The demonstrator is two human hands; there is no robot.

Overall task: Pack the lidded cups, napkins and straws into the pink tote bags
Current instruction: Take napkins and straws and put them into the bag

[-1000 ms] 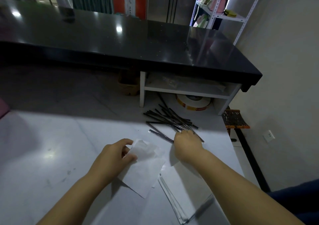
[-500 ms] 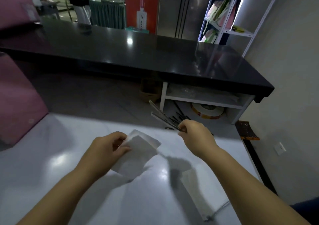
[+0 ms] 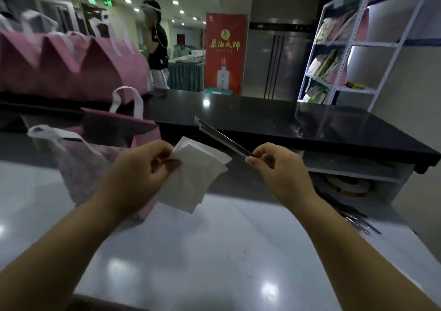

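Indistinct interior of tote bag point(image 3: 81, 177).

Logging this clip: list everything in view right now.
napkins: few, white, in left hand
held straws: few, dark, in right hand
loose straws: several, dark, right edge of white counter
open tote bag: one, pink, white counter, behind left hand
tote bags: at least three, pink, black counter, left
tape roll: one, pale, under black counter, right
rack: one, white, back right
banner: one, red, beyond black counter
person: one, dark top, beyond black counter
left hand: one, fingers pinching napkins
right hand: one, fingers pinching held straws
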